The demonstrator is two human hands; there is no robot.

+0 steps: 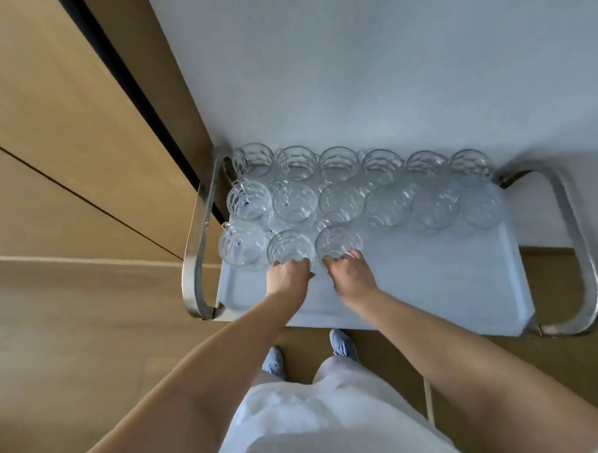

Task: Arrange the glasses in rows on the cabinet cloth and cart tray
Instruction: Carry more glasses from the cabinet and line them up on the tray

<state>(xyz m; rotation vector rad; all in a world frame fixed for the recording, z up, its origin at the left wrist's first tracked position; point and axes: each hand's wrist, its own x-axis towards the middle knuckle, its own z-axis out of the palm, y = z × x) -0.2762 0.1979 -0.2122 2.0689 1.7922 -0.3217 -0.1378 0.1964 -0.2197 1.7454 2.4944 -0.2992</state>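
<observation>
The nearest, third row on the cart tray (430, 289) is the one in hand, filling from the left. The left hand (287, 276) has its fingers curled round the near side of the second glass (289, 246). The right hand (351, 275) grips the third glass (337, 240) the same way, just beside it. The first glass (242, 244) stands at the left end, close to the chrome handle (197, 251). Behind them the far row (339, 163) and the middle row (385, 205) look full, six apiece, packed close. I'd judge the next move is to settle these two in line with the columns behind and release them without knocking neighbours, then fill the bare right stretch. The glasses are clear, faceted and upright; some at the left show handles. I can't make out any cabinet cloth from here.
</observation>
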